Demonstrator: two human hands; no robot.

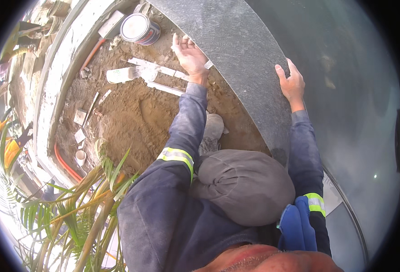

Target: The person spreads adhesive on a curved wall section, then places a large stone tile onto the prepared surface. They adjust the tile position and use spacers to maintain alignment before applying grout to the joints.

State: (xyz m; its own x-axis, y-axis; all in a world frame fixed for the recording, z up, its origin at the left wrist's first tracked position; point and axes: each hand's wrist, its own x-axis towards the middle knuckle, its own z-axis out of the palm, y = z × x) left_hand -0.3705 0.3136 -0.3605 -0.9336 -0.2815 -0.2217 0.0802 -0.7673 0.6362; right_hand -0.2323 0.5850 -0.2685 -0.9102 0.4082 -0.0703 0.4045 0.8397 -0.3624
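Note:
My left hand (191, 59) is palm up, fingers loosely curled and apart, beside the inner edge of a curved grey stone ledge (236, 54); nothing shows in it. A small white piece (208, 65) sits by that edge, touching or close to the hand. My right hand (291, 84) rests on the ledge's outer edge, thumb and forefinger extended, other fingers partly hidden. Below my left hand, white strips (163, 89) and a white plastic cup or bottle (118, 75) lie on sandy soil (141, 122). My grey-trousered knee (243, 186) is bent below the ledge.
Grey water (354, 113) borders the ledge's right. Left are a paint tin (136, 29), an orange-handled tool (91, 59), an orange pipe (66, 165), small tiles (80, 135), a concrete rim (46, 113) and palm fronds (73, 217). Someone in orange and dark clothing (12, 149) is at far left.

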